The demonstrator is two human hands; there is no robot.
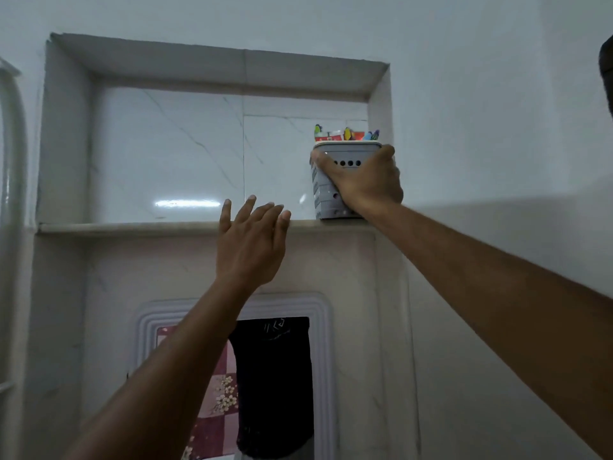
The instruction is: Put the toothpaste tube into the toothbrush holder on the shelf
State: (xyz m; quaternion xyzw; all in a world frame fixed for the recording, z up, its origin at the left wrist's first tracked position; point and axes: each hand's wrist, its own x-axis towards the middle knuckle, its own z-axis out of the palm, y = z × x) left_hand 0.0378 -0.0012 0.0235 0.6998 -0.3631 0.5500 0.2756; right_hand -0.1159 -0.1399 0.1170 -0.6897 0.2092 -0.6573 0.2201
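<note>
A grey perforated toothbrush holder (323, 190) stands at the right end of the marble shelf (132, 227), inside a wall niche. My right hand (365, 180) is wrapped around its front, thumb on the left wall and fingers at the rim. The red and white end of the toothpaste tube (330, 137) sticks up out of the holder among colourful toothbrush heads (347, 133). My left hand (252, 237) is raised in front of the shelf edge, left of the holder, fingers spread and holding nothing.
The niche has glossy marble back and side walls (166, 154). Below the shelf a framed opening (318, 360) shows a dark cloth (275, 386) and a pink floral fabric (215, 393). A white pipe-like frame (13, 161) runs along the left edge.
</note>
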